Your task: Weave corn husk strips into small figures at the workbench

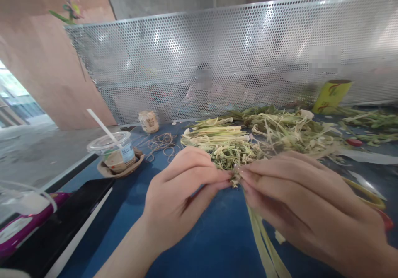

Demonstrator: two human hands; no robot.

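My left hand (182, 195) and my right hand (307, 205) meet in front of me above the blue table (205, 236). Thumbs and fingers of both are pinched together on a small sprig of dried plant (235, 182). Long pale green leaf strips (263, 238) hang down from beneath my right fingertips; whether they are joined to the sprig is hidden. Just behind my fingertips lies a heap of crumbly green dried plant bits (234, 153). Beyond it sits a row of pale yellow-green stalks or husk strips (217, 133).
A tangled pile of dried leaves (289, 131) spreads at the back right, near a yellow cylinder (332, 95). Twine (161, 143), a jar (149, 122) and a plastic cup with straw (120, 155) stand left. A black device (66, 218) lies nearer. Perforated metal screen (186, 42) behind.
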